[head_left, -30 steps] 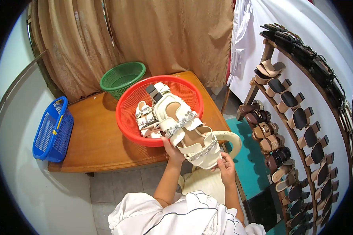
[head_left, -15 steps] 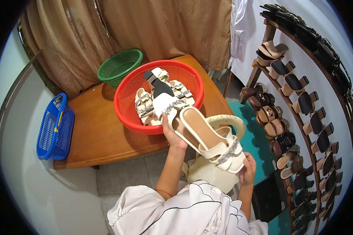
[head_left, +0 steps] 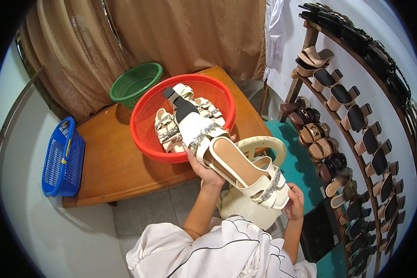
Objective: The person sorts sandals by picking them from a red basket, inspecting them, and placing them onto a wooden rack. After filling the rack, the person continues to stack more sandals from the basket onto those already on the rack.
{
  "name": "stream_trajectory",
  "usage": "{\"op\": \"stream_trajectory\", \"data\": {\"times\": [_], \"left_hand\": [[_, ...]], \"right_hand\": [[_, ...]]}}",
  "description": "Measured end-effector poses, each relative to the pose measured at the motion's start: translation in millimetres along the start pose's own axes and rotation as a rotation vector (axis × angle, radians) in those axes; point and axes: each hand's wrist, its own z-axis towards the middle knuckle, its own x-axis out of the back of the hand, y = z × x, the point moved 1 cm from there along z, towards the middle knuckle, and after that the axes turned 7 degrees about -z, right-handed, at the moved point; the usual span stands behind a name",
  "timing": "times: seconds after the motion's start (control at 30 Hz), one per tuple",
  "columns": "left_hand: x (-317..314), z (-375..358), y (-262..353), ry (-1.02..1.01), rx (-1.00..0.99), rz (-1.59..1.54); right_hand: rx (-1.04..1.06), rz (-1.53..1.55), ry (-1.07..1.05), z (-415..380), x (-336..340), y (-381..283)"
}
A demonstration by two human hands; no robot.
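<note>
A cream sandal (head_left: 236,162) with a tan insole and silvery chain trim on its straps lies tilted across my hands. Against it is a second cream sandal (head_left: 204,132), its black underside and heel pointing to the upper left over the basket. My left hand (head_left: 206,170) wraps round both sandals where they overlap, with fingertips showing on the far side. At the toe of the nearer sandal, my right hand (head_left: 294,202) is closed on the sole's edge. Several more cream sandals (head_left: 164,121) rest inside the red basket (head_left: 143,149).
The red basket stands on a wooden table (head_left: 104,160), with a green basket (head_left: 120,95) behind it and a blue basket (head_left: 51,171) at the left edge. A cream plastic chair (head_left: 275,147) is close before me. On the right, a rack (head_left: 331,109) carries several rows of shoes.
My left hand and the sandals have shifted slightly, and its fingertips now show beyond the sandals. My right hand keeps hold of the toe. The whole view has turned a little.
</note>
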Motion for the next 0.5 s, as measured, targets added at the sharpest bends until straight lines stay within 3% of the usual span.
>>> {"op": "stream_trajectory", "data": {"times": [0.17,0.27,0.3,0.5], "left_hand": [[-3,-3,1,-0.055,-0.018,0.022],[0,-1,2,0.056,-0.031,0.072],[1,-2,4,-0.053,-0.010,0.118],[-5,-18,-14,-0.016,0.093,0.249]], "right_hand": [[-0.010,-0.031,-0.023,0,2,-2],[-0.004,-0.058,-0.043,-1,4,-3],[-0.006,-0.062,-0.049,-1,4,-4],[-0.014,-0.048,-0.055,2,-4,-1]]}}
